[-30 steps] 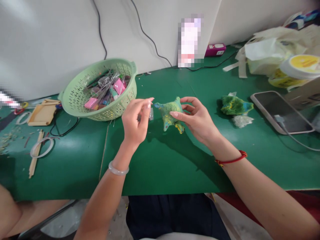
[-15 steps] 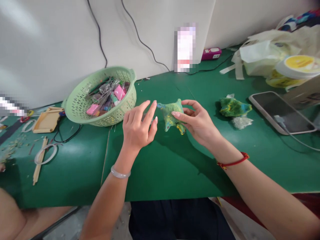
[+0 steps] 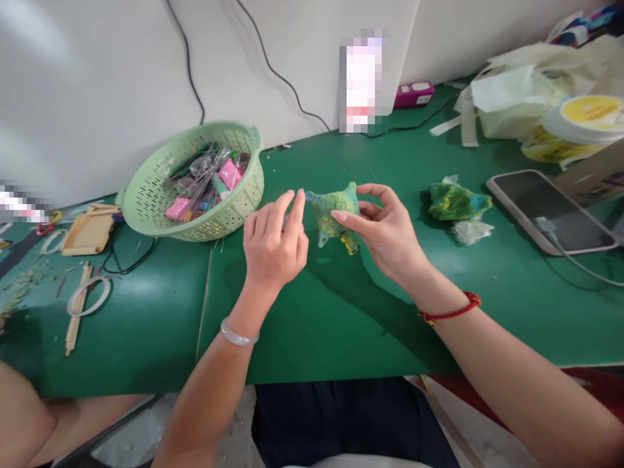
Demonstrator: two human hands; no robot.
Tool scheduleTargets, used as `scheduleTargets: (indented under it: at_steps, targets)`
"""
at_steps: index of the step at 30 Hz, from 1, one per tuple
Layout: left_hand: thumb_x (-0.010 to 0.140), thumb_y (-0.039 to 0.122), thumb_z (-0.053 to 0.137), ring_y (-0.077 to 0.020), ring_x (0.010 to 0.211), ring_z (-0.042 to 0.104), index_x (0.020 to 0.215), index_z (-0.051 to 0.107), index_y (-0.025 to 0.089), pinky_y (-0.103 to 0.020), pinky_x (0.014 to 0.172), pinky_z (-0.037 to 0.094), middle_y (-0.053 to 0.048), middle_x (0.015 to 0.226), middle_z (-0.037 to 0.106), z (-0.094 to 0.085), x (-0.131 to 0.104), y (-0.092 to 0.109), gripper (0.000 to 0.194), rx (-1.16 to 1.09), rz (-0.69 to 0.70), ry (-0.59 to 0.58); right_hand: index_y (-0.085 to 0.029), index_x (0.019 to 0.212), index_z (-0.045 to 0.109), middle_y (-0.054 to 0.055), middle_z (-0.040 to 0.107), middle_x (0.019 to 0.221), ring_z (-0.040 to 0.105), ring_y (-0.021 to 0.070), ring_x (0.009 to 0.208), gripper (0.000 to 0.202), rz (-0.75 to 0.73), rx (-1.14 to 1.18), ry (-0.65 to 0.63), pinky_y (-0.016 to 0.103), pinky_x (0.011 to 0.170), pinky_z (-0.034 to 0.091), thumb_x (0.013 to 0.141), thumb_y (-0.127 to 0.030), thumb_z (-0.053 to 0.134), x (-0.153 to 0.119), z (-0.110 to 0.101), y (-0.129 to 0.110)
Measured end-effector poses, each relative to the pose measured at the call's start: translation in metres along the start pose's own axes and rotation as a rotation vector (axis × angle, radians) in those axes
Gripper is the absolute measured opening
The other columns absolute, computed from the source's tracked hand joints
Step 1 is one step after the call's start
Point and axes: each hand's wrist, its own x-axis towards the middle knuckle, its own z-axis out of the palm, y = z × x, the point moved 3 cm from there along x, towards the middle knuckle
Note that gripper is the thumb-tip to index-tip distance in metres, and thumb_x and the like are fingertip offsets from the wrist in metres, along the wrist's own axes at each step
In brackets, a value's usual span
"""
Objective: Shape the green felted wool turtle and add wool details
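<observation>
My right hand holds a small green, blue and yellow clay figure above the table. The thumb lies across its front and the other fingers are behind it. Several stubby limbs stick out from the figure, and dark marks dot its surface. My left hand is at the figure's left side, fingers stretched out. Its index fingertip is at the bluish limb tip; whether it presses there I cannot tell. To the right, a lump of similar green and yellow clay lies on clear plastic wrap.
A light green basket with pink packets and thin wires stands behind my left hand. A phone with a cable lies at right, near a yellow-lidded tub. Left are a tape ring, wooden sticks and a small wooden tray.
The left hand has shifted slightly right, and its thumb has drawn in closer under the index finger. The figure stays in the right hand, turned a little. The whole view has tilted slightly.
</observation>
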Motion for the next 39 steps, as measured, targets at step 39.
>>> scheduleTargets:
  at_steps: [39]
  targets:
    - [0.101,0.026,0.04,-0.0316,0.13,0.066,0.154,0.055,0.011,-0.043,0.111,0.043,-0.02,0.157,0.059,0.009,-0.003,0.018,0.057,-0.069,-0.021,-0.102,-0.032,0.112,0.051,0.0,0.074,0.101,0.076,0.0238,0.099,0.072,-0.155,-0.035,0.05,0.043,0.091,0.066,0.062,-0.055,0.098,-0.004,0.004,0.002]
